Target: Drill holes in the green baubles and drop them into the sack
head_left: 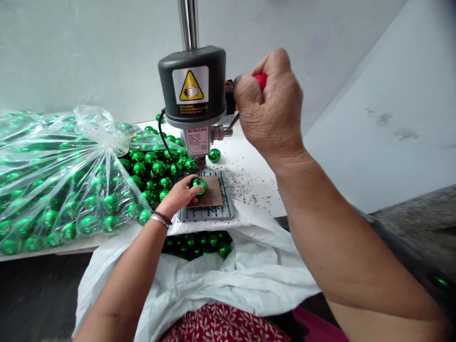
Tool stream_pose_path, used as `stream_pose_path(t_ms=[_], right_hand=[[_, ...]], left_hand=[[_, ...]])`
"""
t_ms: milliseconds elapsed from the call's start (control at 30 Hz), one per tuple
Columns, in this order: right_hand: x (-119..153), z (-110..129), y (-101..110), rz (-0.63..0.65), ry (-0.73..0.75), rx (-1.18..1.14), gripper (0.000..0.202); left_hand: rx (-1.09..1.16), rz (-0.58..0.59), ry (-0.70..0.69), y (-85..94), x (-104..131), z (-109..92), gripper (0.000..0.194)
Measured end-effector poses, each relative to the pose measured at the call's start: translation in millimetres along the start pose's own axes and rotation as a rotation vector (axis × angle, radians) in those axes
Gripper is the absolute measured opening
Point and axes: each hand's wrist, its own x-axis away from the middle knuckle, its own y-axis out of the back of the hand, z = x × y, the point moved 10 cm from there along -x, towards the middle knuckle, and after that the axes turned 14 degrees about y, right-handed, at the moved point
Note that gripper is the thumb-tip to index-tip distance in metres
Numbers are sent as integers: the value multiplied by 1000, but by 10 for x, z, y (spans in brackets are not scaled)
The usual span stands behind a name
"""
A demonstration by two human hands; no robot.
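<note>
My left hand [181, 194] pinches a shiny green ball [200, 186] on a brown board [215, 191], directly beneath the bit of a mini bench drill [192, 88]. Whether the bit touches the ball I cannot tell. Raised at the drill's right side, my right hand [272, 102] is wrapped round the red-tipped feed lever [261, 81]. The board lies on the drill's grey slotted base [228, 209], which is strewn with dark shavings.
A clear plastic bag [71, 175] of green balls fills the left side, with several loose ones [151, 170] beside the drill. Dark shavings [249, 183] litter the white table. A white sack [199, 280] with green balls [203, 242] hangs open over my lap.
</note>
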Motion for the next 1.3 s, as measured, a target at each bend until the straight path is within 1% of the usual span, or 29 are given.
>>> stream_pose_path(t_ms=[133,233,333,500,633,733,833,900,967,1100,1200,1300], right_hand=[[9,-17,15,-17,-1,-33,25],[10,-19,14,-16,3,-29,24],[6,-4,10,-7,14,-8,23],[4,-18,-4,15,-11,14,24],[12,-18,-11,21,-27,26,24],[12,-5,-9,17,-22,35,23],[28,0,7,-2,2,35,22],[66,-4,15,-19,37,14,21],[131,7,29,-46,105,-15,20],[334,29,80,-105,235,-28,18],[485,38,126,-146,267,6,18],[584,41,152,-168,254,46,15]], left_hand=[[-81,-42,-1,-38,-24,-19,62],[-54,-77,-11,-70,-41,-16,67],[-22,-111,-58,-79,-73,-9,72],[20,-129,-105,-55,-144,44,74],[-4,-136,-117,-50,-150,47,70],[-21,-149,-130,-51,-109,6,65],[-4,-159,-119,-45,-53,-28,65],[-4,-165,-115,-44,-18,-50,65],[-3,-160,-118,-51,4,-66,63],[25,-149,-130,-56,-4,-53,61],[9,-159,-150,-59,-29,-36,61],[-14,-163,-174,-67,-44,-41,59]])
